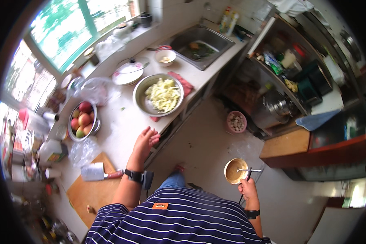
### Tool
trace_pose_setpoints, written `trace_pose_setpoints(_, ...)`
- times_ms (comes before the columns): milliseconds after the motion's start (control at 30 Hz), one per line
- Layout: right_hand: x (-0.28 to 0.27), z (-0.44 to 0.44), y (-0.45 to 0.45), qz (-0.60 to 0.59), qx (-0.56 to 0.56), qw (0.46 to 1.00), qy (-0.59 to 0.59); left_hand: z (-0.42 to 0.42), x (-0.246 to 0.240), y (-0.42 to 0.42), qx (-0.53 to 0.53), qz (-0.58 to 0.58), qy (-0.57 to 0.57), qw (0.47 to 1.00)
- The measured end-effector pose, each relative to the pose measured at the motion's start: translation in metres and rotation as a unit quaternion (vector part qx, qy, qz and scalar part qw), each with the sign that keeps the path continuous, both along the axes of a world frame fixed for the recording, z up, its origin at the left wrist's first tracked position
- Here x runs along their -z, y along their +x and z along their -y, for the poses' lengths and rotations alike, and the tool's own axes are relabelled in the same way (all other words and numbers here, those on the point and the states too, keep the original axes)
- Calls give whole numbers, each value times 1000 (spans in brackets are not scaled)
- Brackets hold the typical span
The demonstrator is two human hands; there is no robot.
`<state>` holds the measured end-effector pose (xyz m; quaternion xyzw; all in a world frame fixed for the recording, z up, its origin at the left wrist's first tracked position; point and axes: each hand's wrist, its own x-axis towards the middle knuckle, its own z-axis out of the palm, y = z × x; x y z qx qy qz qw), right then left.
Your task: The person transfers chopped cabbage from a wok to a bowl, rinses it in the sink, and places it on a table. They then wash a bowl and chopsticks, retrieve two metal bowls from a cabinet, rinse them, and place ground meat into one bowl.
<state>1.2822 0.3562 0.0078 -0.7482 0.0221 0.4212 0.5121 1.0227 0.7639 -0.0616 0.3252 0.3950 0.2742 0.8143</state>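
My left hand [146,140] is held over the counter's front edge, fingers apart and a little curled, with nothing in it. It is nearest to a large metal bowl [140,100] of chopped pale green vegetable [163,94], which stands on a red cloth [183,84]. My right hand [248,189], out to the right above the floor, is closed around a dark thin handle. At that handle's end is a small round pan or bowl [233,171] with a light brown inside, and a metal utensil [250,170] lies across its rim.
On the counter are a cleaver [93,172] on a wooden cutting board [88,192], a colander of fruit [97,125], plastic bags [99,90], a lidded dish [128,73], a small white bowl [165,62] and a sink [212,59]. A pink basket [236,122] stands on the floor by the shelves [277,71].
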Motion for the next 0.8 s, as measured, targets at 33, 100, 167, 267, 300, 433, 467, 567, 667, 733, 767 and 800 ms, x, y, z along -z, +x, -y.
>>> trace_pose_setpoints(33, -9, 2, 6, 8, 16, 1000, -3, -18, 13, 21, -39, 17, -55, 998)
trace_pose_setpoints(100, -21, 9, 19, 24, 48, 999, -12, -59, 44, 53, -55, 24, -111, 992)
trace_pose_setpoints(167, -28, 21, 29, 33, 87, 995, -29, -87, 81, 73, -91, 148, -150, 973)
trace_pose_setpoints(267, -30, 46, 36, 22, 162, 987, -5, -116, 124, 78, -120, 187, -230, 947)
trace_pose_setpoints(300, -24, 54, 34, 16, 199, 980, -2, -120, 135, 76, -161, 114, -207, 958)
trace_pose_setpoints(433, -17, 103, 29, 9, 290, 957, 0, -117, 123, 56, 134, -412, 476, 766)
trace_pose_setpoints(467, -16, 116, 26, 18, 306, 952, 5, -114, 113, 52, 131, -401, 545, 724)
trace_pose_setpoints(567, -4, 157, 17, 29, 361, 932, 18, -103, 80, 72, 144, -409, 563, 704)
trace_pose_setpoints(667, 7, 211, 18, 24, 364, 930, 37, -73, 57, 118, 189, -298, 550, 756)
trace_pose_setpoints(733, 15, 241, 30, 26, 382, 924, 22, -33, 43, 167, 214, -274, 466, 813)
trace_pose_setpoints(767, 31, 262, 34, 21, 409, 910, 61, -6, 38, 193, 227, -255, 419, 841)
trace_pose_setpoints(800, 31, 277, 38, 44, 409, 909, 64, 21, 28, 222, 246, -238, 363, 866)
